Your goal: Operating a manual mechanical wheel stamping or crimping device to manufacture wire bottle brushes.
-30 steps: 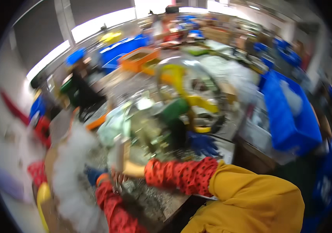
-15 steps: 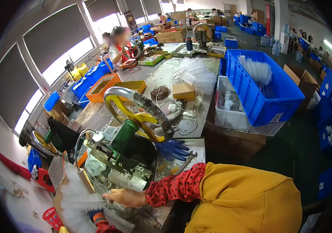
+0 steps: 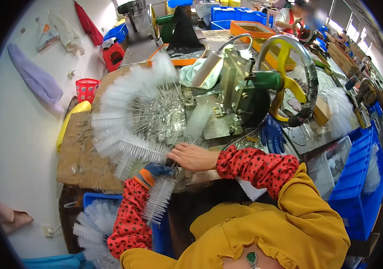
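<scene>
My left hand, in a blue glove with an orange cuff, is closed around the wire end of a white bristle brush that hangs down past the bench edge. Close against it, my bare right hand has its fingers curled together at the wire end of another white bristle brush, whose bristles point left. The fingertips are partly hidden. Beyond both hands, many similar brushes lie fanned out, wire ends inward. One more brush lies beside the machine's metal base.
A green machine with a large handwheel stands behind my right hand. A blue glove lies by it. Below the bench at left, more brushes stand by a blue bin. A blue crate is at right.
The view has swung left and down toward the bench. My right hand, still at a brush's wire end, is now next to my left hand, which shows more fully.
</scene>
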`<state>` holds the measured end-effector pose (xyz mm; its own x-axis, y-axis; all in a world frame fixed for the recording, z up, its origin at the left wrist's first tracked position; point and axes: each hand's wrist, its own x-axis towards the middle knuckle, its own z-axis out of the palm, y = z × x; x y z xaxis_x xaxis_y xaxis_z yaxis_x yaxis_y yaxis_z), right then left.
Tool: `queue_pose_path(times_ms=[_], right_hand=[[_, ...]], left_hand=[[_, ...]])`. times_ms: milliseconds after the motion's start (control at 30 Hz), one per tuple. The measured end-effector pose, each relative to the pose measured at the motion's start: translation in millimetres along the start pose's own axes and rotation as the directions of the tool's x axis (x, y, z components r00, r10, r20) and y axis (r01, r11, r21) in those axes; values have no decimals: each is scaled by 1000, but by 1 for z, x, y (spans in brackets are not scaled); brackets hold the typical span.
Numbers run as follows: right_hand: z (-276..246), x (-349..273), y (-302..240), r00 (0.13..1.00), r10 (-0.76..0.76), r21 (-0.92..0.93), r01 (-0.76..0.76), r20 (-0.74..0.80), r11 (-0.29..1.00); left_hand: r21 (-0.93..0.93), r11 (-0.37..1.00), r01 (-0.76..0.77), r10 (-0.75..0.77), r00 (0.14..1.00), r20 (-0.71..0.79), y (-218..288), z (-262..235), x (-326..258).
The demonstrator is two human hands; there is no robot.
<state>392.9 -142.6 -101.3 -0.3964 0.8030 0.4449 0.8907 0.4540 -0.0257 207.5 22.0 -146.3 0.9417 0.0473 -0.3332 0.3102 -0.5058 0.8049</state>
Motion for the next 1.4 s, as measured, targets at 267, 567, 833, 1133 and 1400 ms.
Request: queue_pose_path(times_ms=[267, 567, 833, 1133, 1400], right_hand=[[-7, 23, 9, 997, -31, 172, 43, -71, 984], [1, 0, -1, 987, -160, -45, 161, 20, 986], [-16, 21, 30, 979, -197, 23, 198, -51, 980], [8, 54, 39, 983, 185, 251, -178, -3, 951], [-32, 85, 65, 730, 410, 191, -368, -547, 910]], left_hand=[[257, 957, -138, 184, 969, -164, -28, 22, -25], [-995, 53, 80, -58, 995, 76, -44, 91, -20], [-920, -269, -286, -64, 958, -279, -50, 109, -28], [-920, -233, -314, -277, 928, -247, -44, 105, -38], [-913, -30, -406, -494, 800, -340, -10, 153, -20]])
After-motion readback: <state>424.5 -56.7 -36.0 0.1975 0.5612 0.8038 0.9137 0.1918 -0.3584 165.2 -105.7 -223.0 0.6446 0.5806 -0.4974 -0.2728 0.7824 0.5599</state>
